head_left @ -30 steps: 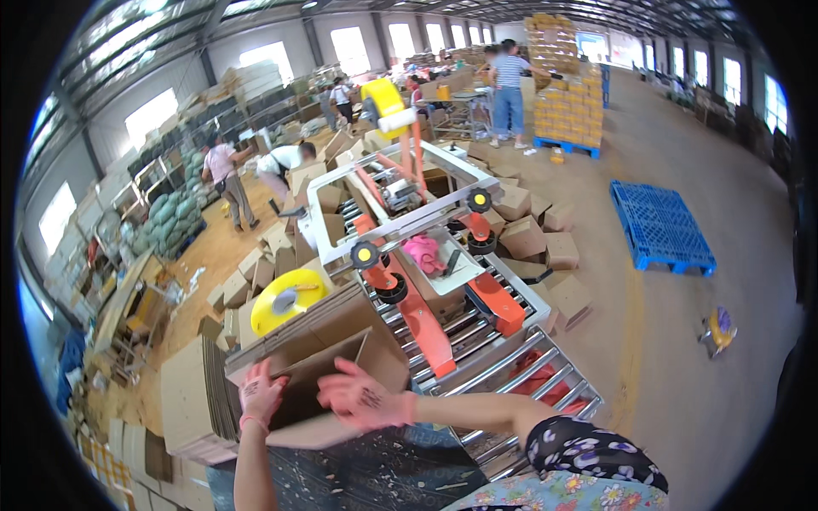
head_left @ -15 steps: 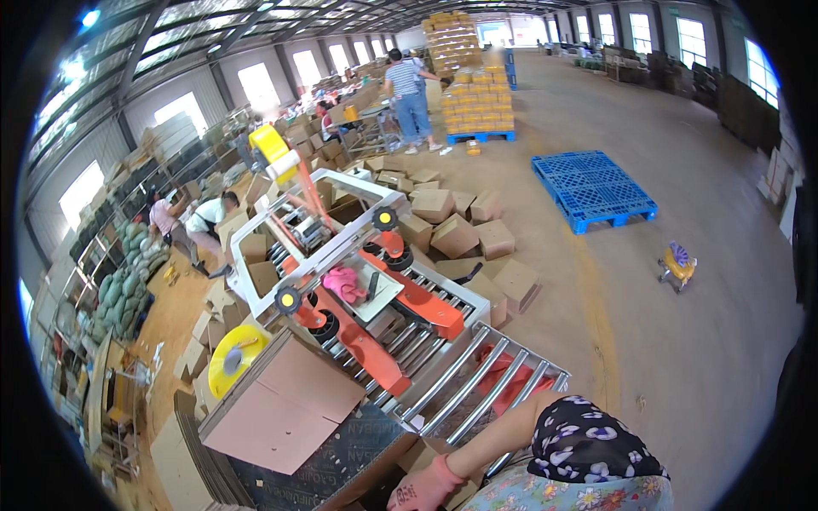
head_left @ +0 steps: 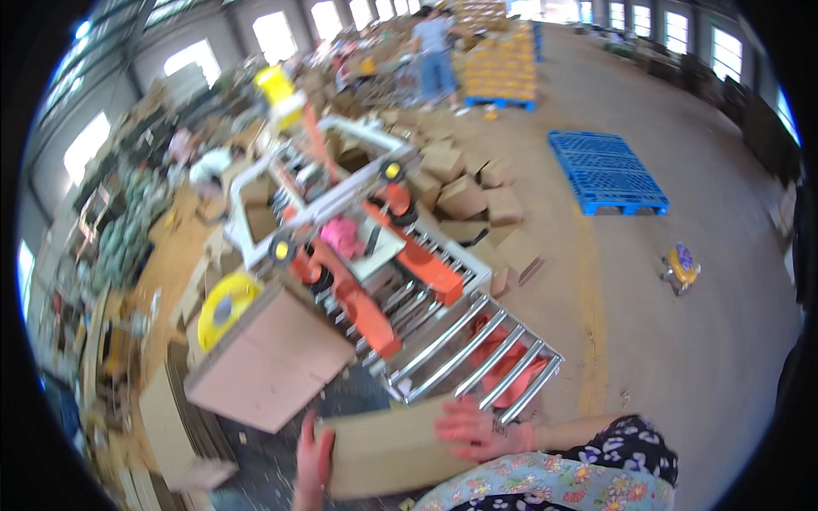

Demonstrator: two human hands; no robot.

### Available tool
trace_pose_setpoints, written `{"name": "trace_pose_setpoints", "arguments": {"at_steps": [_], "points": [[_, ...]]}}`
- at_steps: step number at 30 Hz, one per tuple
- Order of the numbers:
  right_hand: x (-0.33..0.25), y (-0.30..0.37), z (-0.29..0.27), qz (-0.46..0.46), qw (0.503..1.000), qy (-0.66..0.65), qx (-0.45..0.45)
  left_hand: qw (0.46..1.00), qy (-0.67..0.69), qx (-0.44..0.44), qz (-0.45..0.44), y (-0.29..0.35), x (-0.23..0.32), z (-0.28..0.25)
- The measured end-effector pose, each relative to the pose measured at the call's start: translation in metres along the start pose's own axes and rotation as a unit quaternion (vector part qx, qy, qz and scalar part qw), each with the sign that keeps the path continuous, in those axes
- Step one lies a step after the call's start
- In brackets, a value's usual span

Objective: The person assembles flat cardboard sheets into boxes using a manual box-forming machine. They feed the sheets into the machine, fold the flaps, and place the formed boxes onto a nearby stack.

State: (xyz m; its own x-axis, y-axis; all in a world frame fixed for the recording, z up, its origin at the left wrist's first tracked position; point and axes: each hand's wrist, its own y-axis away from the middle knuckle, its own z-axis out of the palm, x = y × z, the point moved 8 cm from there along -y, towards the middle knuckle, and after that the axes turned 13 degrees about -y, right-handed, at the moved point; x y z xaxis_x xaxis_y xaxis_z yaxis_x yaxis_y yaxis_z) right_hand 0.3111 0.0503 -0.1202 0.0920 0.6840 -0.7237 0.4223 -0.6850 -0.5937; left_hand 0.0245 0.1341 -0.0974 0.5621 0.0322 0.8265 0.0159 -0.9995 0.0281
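Low in the view, I hold a flat brown cardboard piece point(head_left: 388, 447) between both hands. My left hand point(head_left: 313, 456) grips its left edge, thumb side up. My right hand point(head_left: 479, 428) lies on its upper right part with the fingers spread. Just above stands a brown cardboard box point(head_left: 268, 358) at the near end of a roller conveyor point(head_left: 464, 353). The conveyor leads into an orange and white carton-sealing machine point(head_left: 358, 230) with a pink object inside it.
A yellow tape roll point(head_left: 223, 308) sits left of the box. Several sealed boxes point(head_left: 464, 200) lie on the floor right of the machine. A blue pallet point(head_left: 607, 173) and a small yellow cart point(head_left: 680, 266) stand on the concrete. A person point(head_left: 434, 51) stands by stacked cartons far back.
My view swung right and down. Both hands left the open box on the conveyor and now hold a flat cardboard piece near my body. The box now sits closed side up.
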Motion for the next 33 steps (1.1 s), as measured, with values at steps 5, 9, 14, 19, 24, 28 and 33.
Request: {"name": "trace_pose_setpoints", "arguments": {"at_steps": [5, 9, 14, 19, 24, 28, 33], "points": [[0.005, 0.051, -0.107, 0.018, 0.943, 0.150, 0.298, 0.966, -0.050, -0.242, 0.071, -0.105, 0.102, 0.130], [0.033, 0.086, -0.101, 0.019, 0.855, 0.325, 0.403, 0.932, -0.174, -0.098, 0.301, -0.166, 0.148, 0.217], [0.135, -0.039, -0.082, 0.009, 0.854, 0.311, 0.417, 0.865, -0.157, 0.114, 0.463, -0.142, 0.180, 0.206], [0.177, -0.106, -0.079, -0.001, 0.863, 0.348, 0.366, 0.913, -0.241, 0.127, 0.302, -0.052, 0.031, 0.147], [0.121, -0.219, 0.050, -0.117, 0.974, 0.174, 0.084, 0.950, -0.277, 0.132, -0.054, 0.070, -0.155, 0.079], [0.104, -0.318, 0.169, -0.178, 0.945, 0.275, -0.004, 0.938, -0.261, 0.176, -0.148, 0.145, -0.197, 0.055], [0.152, -0.369, 0.214, -0.111, 0.901, 0.416, -0.062, 0.911, -0.244, 0.257, -0.210, 0.238, -0.229, 0.060]]}}
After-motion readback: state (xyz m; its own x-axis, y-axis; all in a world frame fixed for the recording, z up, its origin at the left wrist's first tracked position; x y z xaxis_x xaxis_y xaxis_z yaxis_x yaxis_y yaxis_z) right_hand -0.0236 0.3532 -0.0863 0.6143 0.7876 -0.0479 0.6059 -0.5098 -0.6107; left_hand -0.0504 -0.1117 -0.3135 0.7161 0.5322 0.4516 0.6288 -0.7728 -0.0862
